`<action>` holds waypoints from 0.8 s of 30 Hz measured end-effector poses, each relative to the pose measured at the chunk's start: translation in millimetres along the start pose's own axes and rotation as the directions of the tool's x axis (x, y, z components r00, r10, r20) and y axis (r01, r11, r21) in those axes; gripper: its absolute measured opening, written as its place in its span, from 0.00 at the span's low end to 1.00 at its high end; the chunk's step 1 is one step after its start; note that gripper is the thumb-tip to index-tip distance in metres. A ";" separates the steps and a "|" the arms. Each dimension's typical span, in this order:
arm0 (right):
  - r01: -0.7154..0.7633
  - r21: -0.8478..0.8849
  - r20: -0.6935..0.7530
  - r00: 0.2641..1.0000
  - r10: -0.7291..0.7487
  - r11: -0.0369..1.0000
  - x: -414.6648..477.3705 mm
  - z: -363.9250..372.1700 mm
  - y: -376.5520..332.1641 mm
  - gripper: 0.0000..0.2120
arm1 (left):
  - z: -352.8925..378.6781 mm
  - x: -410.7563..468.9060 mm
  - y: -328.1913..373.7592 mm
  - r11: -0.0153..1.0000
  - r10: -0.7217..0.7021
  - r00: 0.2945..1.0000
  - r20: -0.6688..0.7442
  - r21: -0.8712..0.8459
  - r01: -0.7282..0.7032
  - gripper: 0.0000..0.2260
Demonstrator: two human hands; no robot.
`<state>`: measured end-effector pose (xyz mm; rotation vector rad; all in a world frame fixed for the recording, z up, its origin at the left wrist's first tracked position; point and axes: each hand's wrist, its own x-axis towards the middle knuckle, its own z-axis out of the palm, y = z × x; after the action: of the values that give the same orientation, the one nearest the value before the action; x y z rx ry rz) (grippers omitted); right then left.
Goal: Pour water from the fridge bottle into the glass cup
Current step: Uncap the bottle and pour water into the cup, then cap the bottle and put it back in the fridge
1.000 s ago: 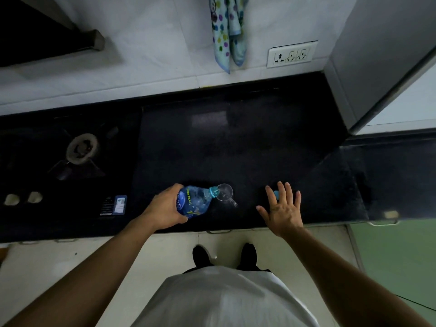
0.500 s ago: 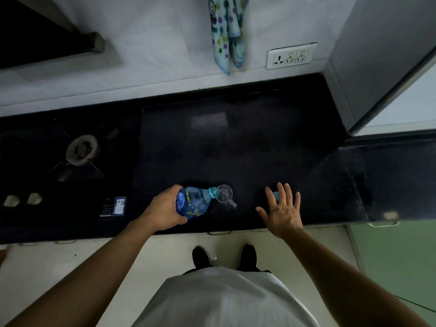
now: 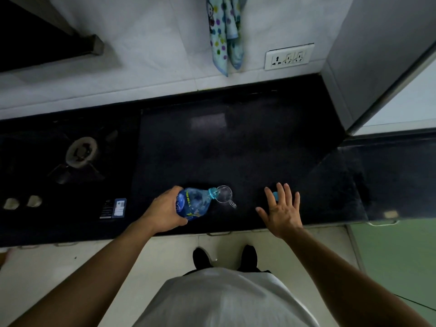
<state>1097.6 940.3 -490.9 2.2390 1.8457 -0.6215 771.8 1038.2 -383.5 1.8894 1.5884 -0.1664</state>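
Note:
My left hand [image 3: 165,212] grips a clear blue plastic bottle [image 3: 194,202], tilted on its side with its blue neck over the rim of a small glass cup [image 3: 224,194]. The cup has a handle pointing toward me and stands on the black countertop [image 3: 236,149] near its front edge. My right hand [image 3: 282,210] hovers flat to the right of the cup, fingers spread, holding nothing. A blue bottle cap [image 3: 275,195] lies on the counter, partly hidden behind my right fingers.
A gas stove burner [image 3: 81,152] and two knobs [image 3: 22,202] sit at the left. A dotted towel [image 3: 224,34] hangs on the tiled wall beside a socket panel [image 3: 289,57]. A grey fridge side [image 3: 377,55] rises at the right.
The bottle stays tilted over the cup in nearly the same pose. My right hand has barely shifted.

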 end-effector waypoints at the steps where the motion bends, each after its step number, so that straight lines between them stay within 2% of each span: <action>1: 0.003 0.004 0.000 1.000 -0.003 1.000 -0.2 -0.1 0.3 0.37 | 0.0 -0.3 0.4 1.000 0.001 1.000 0.000 -0.003 -0.001 0.32; 4: 0.012 0.044 -0.014 1.000 -0.011 0.999 -1.5 -1.4 1.8 0.35 | 0.2 -2.0 1.5 1.000 0.012 1.000 -0.006 -0.013 -0.012 0.31; 9: 0.041 0.170 -0.041 0.999 -0.034 0.985 0.6 -4.0 11.4 0.25 | -0.7 -5.1 3.0 0.998 0.004 1.000 -0.004 -0.064 -0.005 0.32; 15: -0.010 0.180 -0.159 0.987 0.039 0.984 4.4 -12.7 10.0 0.22 | -3.7 -9.9 6.6 0.990 -0.005 1.000 -0.004 -0.138 0.004 0.33; 18: -0.023 0.311 -0.143 0.987 0.070 0.950 5.2 -13.9 5.4 0.17 | -5.0 -12.1 8.5 0.979 -0.004 0.999 -0.035 -0.204 -0.003 0.33; 20: -0.049 0.497 -0.078 0.992 0.101 0.866 8.6 -27.1 -5.0 0.15 | -6.1 -14.1 10.3 0.967 -0.008 0.998 -0.058 -0.253 -0.007 0.33; 22: -0.042 0.708 -0.032 0.995 0.092 0.704 11.3 -52.5 -22.6 0.15 | -8.2 -16.7 12.7 0.955 -0.008 0.996 -0.090 -0.296 -0.019 0.33; 24: 0.072 0.843 -0.087 0.996 0.002 0.534 10.1 -83.0 -46.2 0.12 | -11.3 -19.5 16.2 0.943 0.000 0.993 -0.121 -0.331 -0.040 0.33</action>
<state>1071.5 991.6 -414.7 2.7703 1.8323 -1.8092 778.2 1027.4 -358.8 1.6740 1.5613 0.2173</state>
